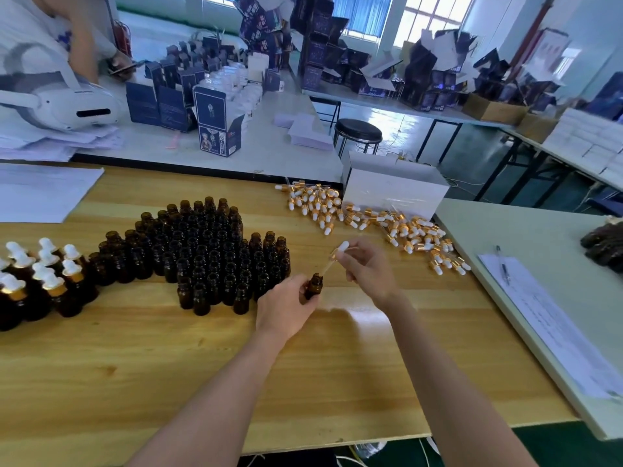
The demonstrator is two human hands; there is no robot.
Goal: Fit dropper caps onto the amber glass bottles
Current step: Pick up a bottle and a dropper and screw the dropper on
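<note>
Capped bottles [40, 281] stand leftmost, open amber bottles [202, 254] beside them. The left hand [286, 308] grips one bottle [313, 286] tilted toward the dropper cap [337, 252] pinched by the right hand [367, 267], pipette aimed at its mouth; loose caps [371, 220] lie beyond.

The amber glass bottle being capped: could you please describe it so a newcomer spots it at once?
On the long wooden table, look just right of the big cluster of uncapped amber glass bottles. Unlike those standing ones, this bottle is held tilted in the left hand.
</note>
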